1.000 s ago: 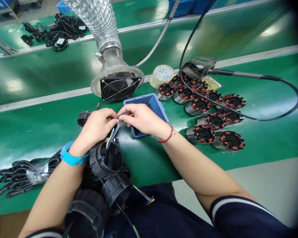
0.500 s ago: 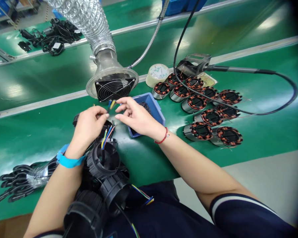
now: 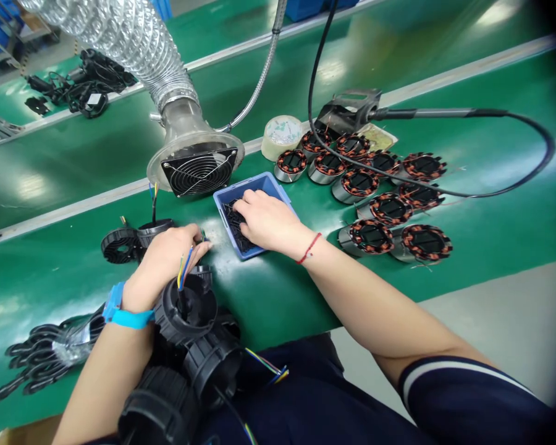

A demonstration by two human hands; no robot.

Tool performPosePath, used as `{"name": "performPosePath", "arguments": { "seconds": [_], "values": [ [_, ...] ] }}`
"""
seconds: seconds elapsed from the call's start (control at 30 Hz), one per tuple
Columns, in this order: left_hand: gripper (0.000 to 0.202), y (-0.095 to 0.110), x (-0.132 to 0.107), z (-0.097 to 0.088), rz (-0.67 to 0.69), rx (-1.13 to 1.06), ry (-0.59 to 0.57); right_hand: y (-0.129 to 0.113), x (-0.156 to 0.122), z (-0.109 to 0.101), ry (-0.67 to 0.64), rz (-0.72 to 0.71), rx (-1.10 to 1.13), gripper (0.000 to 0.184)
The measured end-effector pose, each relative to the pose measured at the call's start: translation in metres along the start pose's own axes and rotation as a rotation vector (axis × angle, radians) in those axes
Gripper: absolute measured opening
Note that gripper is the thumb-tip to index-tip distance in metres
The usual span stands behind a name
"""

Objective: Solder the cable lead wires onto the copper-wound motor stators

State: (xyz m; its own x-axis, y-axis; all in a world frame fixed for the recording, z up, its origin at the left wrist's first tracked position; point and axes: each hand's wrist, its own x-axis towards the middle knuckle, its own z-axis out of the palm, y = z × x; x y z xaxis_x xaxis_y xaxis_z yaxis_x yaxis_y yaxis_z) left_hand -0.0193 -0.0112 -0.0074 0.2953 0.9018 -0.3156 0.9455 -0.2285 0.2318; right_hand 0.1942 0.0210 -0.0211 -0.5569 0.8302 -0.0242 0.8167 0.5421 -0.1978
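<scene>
My left hand (image 3: 164, 262) is closed round a bundle of thin coloured wires (image 3: 184, 267) that rise out of a black round plastic housing (image 3: 185, 309) at the table's near edge. My right hand (image 3: 266, 219) reaches into a small blue tray (image 3: 225, 199) of small black parts, with its fingertips curled down among them. What those fingers hold, if anything, is hidden. More black housings (image 3: 213, 364) lie stacked towards my lap, one trailing coloured wires (image 3: 269, 366).
Several copper-wound stators (image 3: 389, 210) lie to the right of the tray, under a black cable (image 3: 514, 179). A fume duct with a fan grille (image 3: 198, 170) stands behind the tray, a tape roll (image 3: 282, 133) beside it. Black cables (image 3: 41, 355) lie at the left.
My right hand let go of the wire ends and dropped into the blue tray. My left hand sank towards the housing, still gripping the wires. The view shifted left, showing two more black parts.
</scene>
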Motion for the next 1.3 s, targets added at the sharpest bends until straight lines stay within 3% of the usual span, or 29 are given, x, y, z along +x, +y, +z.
{"name": "performPosePath", "arguments": {
  "seconds": [0.1, 0.23, 0.37, 0.47, 0.6, 0.73, 0.97, 1.17, 1.3],
  "values": [
    [0.029, -0.010, 0.000, 0.007, -0.006, -0.131, -0.158, 0.000, 0.003, 0.002, 0.031, 0.018, 0.014, 0.027],
    [0.018, -0.010, -0.001, 0.012, 0.090, -0.330, -0.187, 0.001, 0.004, 0.003, 0.028, 0.030, 0.009, 0.023],
    [0.017, 0.000, -0.004, 0.003, 0.026, -0.545, 0.021, 0.004, 0.004, 0.004, 0.030, 0.024, 0.039, 0.023],
    [0.018, 0.005, -0.005, -0.004, -0.052, -0.650, 0.145, 0.009, 0.005, 0.001, 0.102, 0.087, 0.210, 0.022],
    [0.019, 0.006, -0.004, -0.001, 0.058, -0.720, -0.006, 0.016, 0.006, -0.003, 0.227, 0.067, 0.461, 0.015],
    [0.020, 0.013, -0.005, -0.001, 0.079, -0.864, -0.079, 0.022, 0.006, -0.006, 0.243, 0.039, 0.651, 0.012],
    [0.027, 0.022, -0.008, -0.008, 0.061, -0.850, -0.101, 0.025, 0.004, -0.008, 0.183, 0.108, 0.977, 0.012],
    [0.025, 0.026, -0.009, -0.009, 0.023, -0.864, -0.103, 0.023, 0.003, -0.009, 0.236, 0.068, 1.035, 0.008],
    [0.024, 0.029, -0.010, -0.013, 0.014, -0.867, -0.108, 0.022, 0.004, -0.008, 0.156, 0.133, 1.111, 0.007]
  ]
}}
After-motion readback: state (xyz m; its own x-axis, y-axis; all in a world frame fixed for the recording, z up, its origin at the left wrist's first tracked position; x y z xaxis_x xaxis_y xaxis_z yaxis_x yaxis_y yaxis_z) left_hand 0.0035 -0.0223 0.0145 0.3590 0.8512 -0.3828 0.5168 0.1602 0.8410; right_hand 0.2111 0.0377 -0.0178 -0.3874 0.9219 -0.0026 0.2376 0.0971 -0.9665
